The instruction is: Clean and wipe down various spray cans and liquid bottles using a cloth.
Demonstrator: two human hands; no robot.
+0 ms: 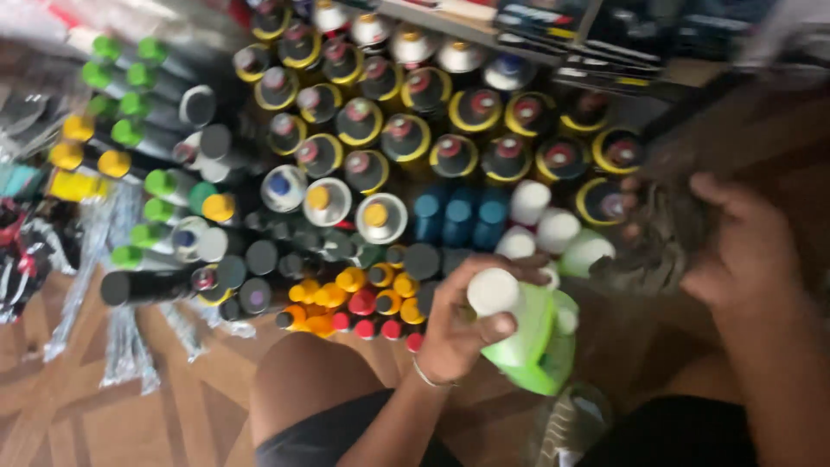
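My left hand (467, 324) grips a bright green bottle with a white cap (527, 333), held just above my knee (311, 380). My right hand (735, 246) is raised at the right, fingers curled around a dark, blurred crumpled thing (666, 233) that I cannot identify. Both hands hover at the near edge of a dense cluster of spray cans standing on the floor. The whole picture is motion-blurred.
Black cans with yellow-rimmed caps (406, 138) fill the middle. Blue-capped cans (458, 212), white-capped bottles (545, 220), small orange and red caps (363, 303) and green-capped cans (130, 95) lie around them. Wooden floor (104, 415) at lower left; shelves (562, 35) behind.
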